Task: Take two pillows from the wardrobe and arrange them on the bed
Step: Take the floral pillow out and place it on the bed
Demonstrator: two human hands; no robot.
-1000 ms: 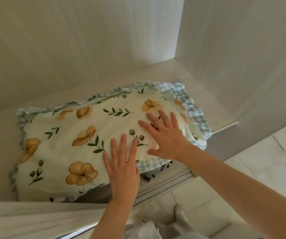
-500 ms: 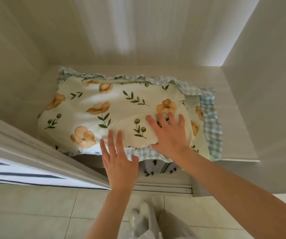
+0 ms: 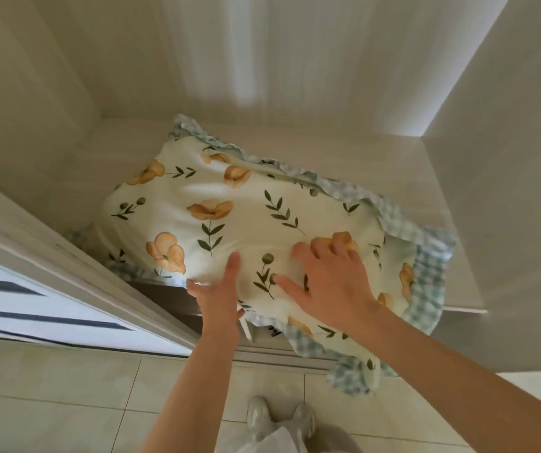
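A cream pillow (image 3: 246, 217) printed with orange flowers and green leaves, edged with a blue checked frill, lies on the wardrobe shelf (image 3: 376, 158). Its right front corner hangs out over the shelf edge. My left hand (image 3: 216, 299) grips the pillow's front edge, thumb on top and fingers underneath. My right hand (image 3: 331, 282) rests flat on top of the pillow with its fingers spread, slightly blurred. More of the same checked and leaf-print fabric (image 3: 112, 259) peeks out beneath the pillow at the left; I cannot tell what it is.
The wardrobe's sliding door (image 3: 34, 308) with dark stripes stands at the left, close to my left forearm. The wardrobe's side wall (image 3: 491, 191) closes in the right. Below are the door track (image 3: 278, 358), the tiled floor (image 3: 66, 403) and my feet (image 3: 278, 416).
The pillow has swung and slid toward me, its right corner now past the shelf edge. My left hand went from flat on top to gripping the front edge.
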